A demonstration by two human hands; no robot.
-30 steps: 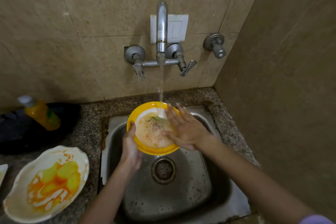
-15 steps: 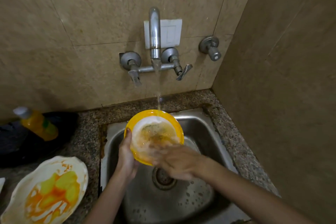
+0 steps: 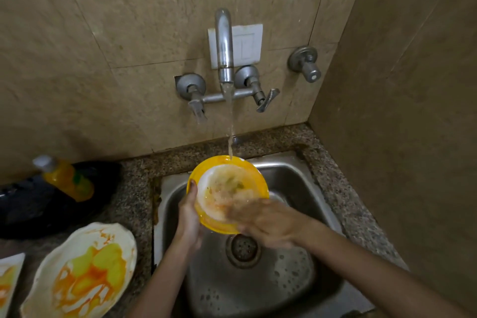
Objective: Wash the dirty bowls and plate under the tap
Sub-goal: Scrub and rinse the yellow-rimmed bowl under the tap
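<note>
In the middle of the frame the left hand (image 3: 188,217) grips the bowl (image 3: 229,186) by its left rim, thumb hooked over the edge, tilting it above the sink (image 3: 296,286). Water from the tap (image 3: 224,46) falls on the bowl's far rim. The right hand (image 3: 265,222) is blurred, with its fingers laid flat inside the bowl, grasping nothing. The basin lies open beneath both hands around the drain (image 3: 242,249). At lower left the dirty plate (image 3: 82,273) sits on the counter (image 3: 131,188), with its edge near the sink's rim. A side wall (image 3: 400,111) closes in on the right.
</note>
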